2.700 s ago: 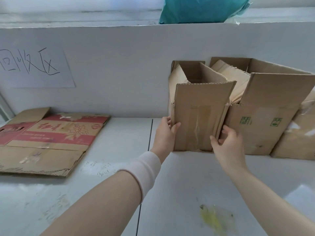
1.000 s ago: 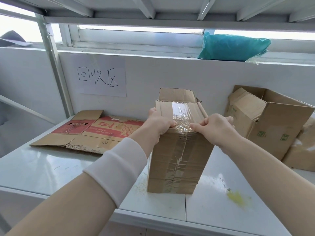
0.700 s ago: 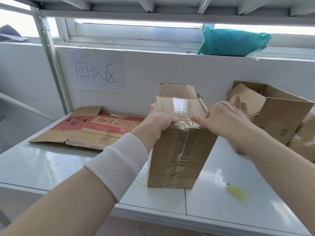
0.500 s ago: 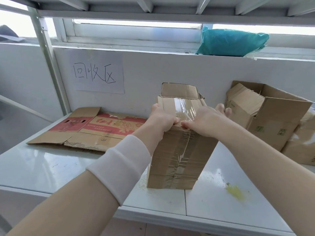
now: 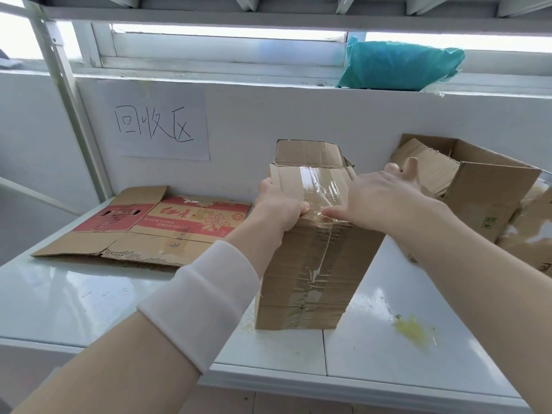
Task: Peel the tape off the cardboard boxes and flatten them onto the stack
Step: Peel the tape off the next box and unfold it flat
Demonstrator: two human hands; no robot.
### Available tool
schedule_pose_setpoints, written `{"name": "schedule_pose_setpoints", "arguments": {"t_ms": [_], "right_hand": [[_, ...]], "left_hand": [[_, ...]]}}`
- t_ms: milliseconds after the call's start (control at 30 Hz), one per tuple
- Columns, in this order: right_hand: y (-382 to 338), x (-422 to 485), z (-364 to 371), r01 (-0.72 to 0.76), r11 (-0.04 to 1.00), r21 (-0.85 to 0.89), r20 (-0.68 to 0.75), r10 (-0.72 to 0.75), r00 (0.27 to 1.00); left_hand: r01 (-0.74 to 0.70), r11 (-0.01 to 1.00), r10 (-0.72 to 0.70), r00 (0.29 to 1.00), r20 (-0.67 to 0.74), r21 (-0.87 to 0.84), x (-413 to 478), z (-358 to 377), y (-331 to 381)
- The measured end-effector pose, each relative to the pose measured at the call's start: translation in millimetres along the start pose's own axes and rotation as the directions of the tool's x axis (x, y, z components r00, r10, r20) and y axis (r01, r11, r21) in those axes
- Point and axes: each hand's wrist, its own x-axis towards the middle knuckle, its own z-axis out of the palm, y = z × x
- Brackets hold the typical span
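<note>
Head view shows a tall cardboard box (image 5: 310, 264) standing upright near the front edge of a white table (image 5: 74, 300), with clear tape (image 5: 321, 186) running over its top and down its near face. Closed around the box's upper left corner, the left hand (image 5: 280, 209) grips it, while the right hand (image 5: 379, 198) lies mostly open on the top right with its thumb at the tape's front edge. Left of the box lies a flattened red-printed carton (image 5: 143, 225), an open cardboard box (image 5: 478, 189) sits to the right, and behind hangs a handwritten paper sign (image 5: 161, 127).
</note>
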Motion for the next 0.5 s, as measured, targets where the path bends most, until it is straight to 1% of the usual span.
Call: {"name": "schedule_pose_setpoints", "arguments": {"t_ms": [100, 233, 400, 500], "right_hand": [[-1.7, 3.3, 4.4, 0.042, 0.980, 0.196, 0.053, -0.053, 0.997], [0.0, 3.4, 7.6, 0.027, 0.937, 0.349, 0.055, -0.049, 0.997], [-3.0, 1.7, 19.3, -0.005, 0.852, 0.523, -0.026, 0.022, 0.999], [-8.3, -2.2, 32.4, 0.052, 0.757, 0.651, -0.145, 0.056, 0.988]], "left_hand": [[-0.005, 1.000, 0.005, 1.000, -0.001, 0.002, 0.0, 0.3, -0.8], [-0.017, 1.000, 0.017, 1.000, -0.022, 0.017, 0.9, -1.0, -1.4], [-0.008, 1.000, 0.009, 0.999, -0.041, 0.025, 1.9, -2.5, -0.6], [-0.013, 1.000, 0.014, 0.997, -0.071, 0.013, 2.3, -4.6, -1.7]]}}
